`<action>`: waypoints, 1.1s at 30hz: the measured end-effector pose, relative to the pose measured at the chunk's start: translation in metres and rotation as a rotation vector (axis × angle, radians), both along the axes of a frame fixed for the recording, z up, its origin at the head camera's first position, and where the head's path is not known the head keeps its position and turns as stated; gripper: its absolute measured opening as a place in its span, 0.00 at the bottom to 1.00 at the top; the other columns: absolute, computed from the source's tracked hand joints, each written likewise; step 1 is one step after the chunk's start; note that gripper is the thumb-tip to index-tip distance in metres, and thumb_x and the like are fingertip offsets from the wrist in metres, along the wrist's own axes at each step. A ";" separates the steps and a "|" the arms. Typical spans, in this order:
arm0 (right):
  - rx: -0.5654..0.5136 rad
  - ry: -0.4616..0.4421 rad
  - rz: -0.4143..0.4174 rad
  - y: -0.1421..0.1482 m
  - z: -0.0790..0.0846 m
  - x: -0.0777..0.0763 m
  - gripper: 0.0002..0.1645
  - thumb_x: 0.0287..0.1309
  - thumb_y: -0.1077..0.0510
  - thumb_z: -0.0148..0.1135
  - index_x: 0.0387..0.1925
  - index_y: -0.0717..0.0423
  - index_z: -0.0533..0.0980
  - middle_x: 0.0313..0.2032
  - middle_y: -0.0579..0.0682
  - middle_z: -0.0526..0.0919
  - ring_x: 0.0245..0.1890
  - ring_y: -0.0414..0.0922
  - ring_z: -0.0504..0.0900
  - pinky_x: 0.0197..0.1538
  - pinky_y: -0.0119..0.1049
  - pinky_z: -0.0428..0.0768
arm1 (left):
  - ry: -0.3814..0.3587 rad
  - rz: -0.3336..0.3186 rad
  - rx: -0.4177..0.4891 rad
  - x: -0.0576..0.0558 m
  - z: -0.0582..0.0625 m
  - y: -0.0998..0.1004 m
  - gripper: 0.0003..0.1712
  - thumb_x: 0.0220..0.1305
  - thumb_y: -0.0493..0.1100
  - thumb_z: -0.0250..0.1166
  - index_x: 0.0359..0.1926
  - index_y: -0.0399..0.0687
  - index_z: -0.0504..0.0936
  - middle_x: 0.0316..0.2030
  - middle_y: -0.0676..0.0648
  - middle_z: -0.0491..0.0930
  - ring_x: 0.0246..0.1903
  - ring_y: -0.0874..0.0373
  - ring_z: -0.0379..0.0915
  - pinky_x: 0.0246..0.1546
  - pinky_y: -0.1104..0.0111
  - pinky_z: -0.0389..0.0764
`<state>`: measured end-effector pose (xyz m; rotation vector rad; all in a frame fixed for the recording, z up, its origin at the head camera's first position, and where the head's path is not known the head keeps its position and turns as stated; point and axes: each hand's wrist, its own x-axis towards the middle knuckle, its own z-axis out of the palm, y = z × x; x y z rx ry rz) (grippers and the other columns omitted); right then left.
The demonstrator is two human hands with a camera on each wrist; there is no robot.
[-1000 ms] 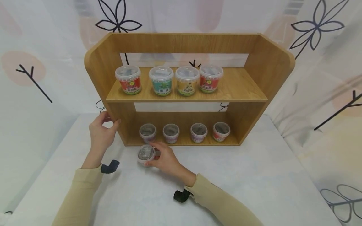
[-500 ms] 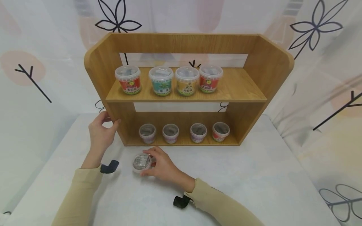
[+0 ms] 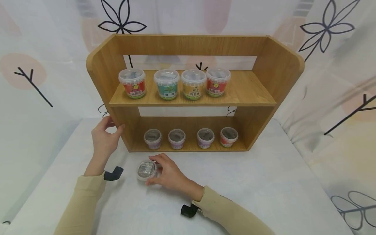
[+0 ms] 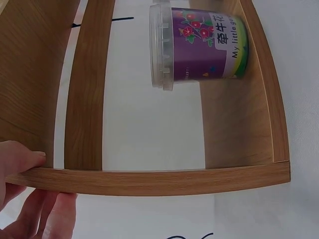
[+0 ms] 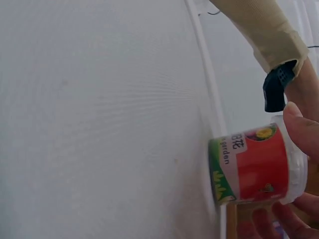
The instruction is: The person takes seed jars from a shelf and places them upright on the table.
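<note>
In the head view my left hand [image 3: 105, 140] grips the left side panel of the wooden shelf [image 3: 191, 45]. The left wrist view has the thumb [image 4: 22, 158] on one face of that panel and the fingers on the other. My right hand [image 3: 173, 176] holds a small lidded plastic cup [image 3: 146, 169] just in front of the shelf, thumb and fingers on opposite sides near its lid. From the right wrist, this cup's red label [image 5: 261, 167] with a yellow flower and green base shows. Its base is at or very near the white table; contact is unclear.
On the upper tier stand several lidded cups: a red one [image 3: 134, 85], a teal one [image 3: 166, 86], a yellow one [image 3: 193, 86] and another red one [image 3: 217, 84]. Purple cups [image 3: 152, 140] and a red cup [image 3: 228, 137] line the lower tier. White table [image 3: 264, 182] surrounds the shelf.
Over the last second my right hand has brought the cup slightly left and toward me, away from the shelf's front edge. In the last half second it barely moves. My left hand keeps its place.
</note>
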<state>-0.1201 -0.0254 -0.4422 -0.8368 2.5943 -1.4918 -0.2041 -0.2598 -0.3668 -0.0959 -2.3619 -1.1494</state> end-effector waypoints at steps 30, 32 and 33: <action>-0.292 0.193 -0.139 0.079 0.088 -0.015 0.32 0.54 0.66 0.73 0.61 0.60 0.74 0.53 0.57 0.79 0.54 0.49 0.78 0.56 0.51 0.80 | 0.023 -0.008 0.006 -0.001 -0.002 -0.001 0.23 0.65 0.41 0.66 0.60 0.40 0.77 0.51 0.38 0.81 0.53 0.43 0.76 0.59 0.45 0.73; -0.302 0.230 -0.151 0.084 0.096 -0.014 0.30 0.56 0.66 0.72 0.61 0.60 0.75 0.53 0.56 0.79 0.54 0.50 0.78 0.56 0.49 0.80 | 0.024 -0.010 0.008 -0.001 -0.001 -0.001 0.23 0.65 0.41 0.66 0.60 0.40 0.77 0.51 0.38 0.81 0.52 0.43 0.76 0.59 0.46 0.73; -0.306 0.249 -0.156 0.087 0.099 -0.014 0.30 0.56 0.66 0.71 0.61 0.60 0.75 0.53 0.56 0.79 0.54 0.50 0.79 0.56 0.48 0.80 | 0.024 -0.011 0.010 0.000 -0.001 -0.002 0.23 0.65 0.41 0.66 0.60 0.40 0.77 0.51 0.38 0.81 0.52 0.43 0.76 0.59 0.46 0.73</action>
